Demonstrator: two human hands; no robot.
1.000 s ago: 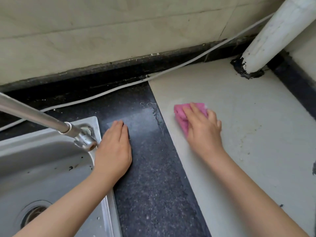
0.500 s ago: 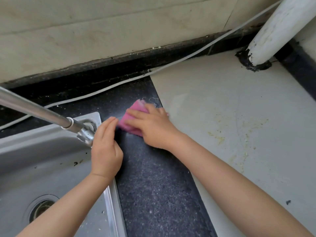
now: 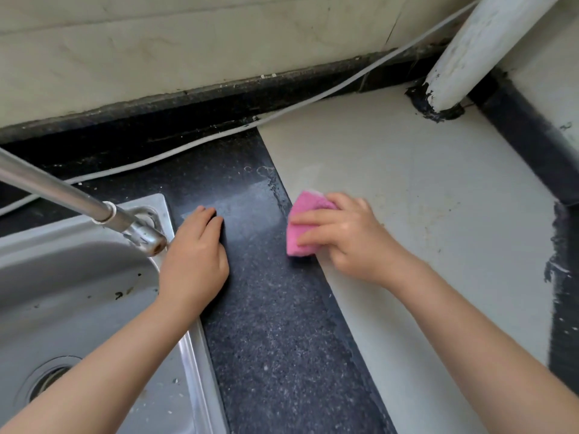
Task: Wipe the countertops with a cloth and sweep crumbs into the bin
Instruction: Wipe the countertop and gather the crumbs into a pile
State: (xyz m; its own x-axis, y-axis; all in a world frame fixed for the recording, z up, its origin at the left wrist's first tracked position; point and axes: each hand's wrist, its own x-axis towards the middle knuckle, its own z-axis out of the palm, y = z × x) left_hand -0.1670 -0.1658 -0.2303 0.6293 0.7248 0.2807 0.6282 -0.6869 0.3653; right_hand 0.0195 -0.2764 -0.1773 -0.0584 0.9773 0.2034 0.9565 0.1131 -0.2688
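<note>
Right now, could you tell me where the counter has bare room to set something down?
The pale slab lies bare between the right hand and the white pipe. The dark counter strip is bare between the forearms. It is crowded near the sink, where the left hand lies beside the faucet, and where the pink cloth is.

Steel sink [image 3: 72, 277], faucet [image 3: 94, 208], white cable [image 3: 282, 115], white pipe [image 3: 476, 48].

Right hand [image 3: 351, 236] with pink cloth [image 3: 302, 227] has travelled right from the dark counter strip [image 3: 282, 324] to its seam with the pale slab [image 3: 423, 189]. Left hand [image 3: 194, 255] has flattened, fingers extended.
</note>
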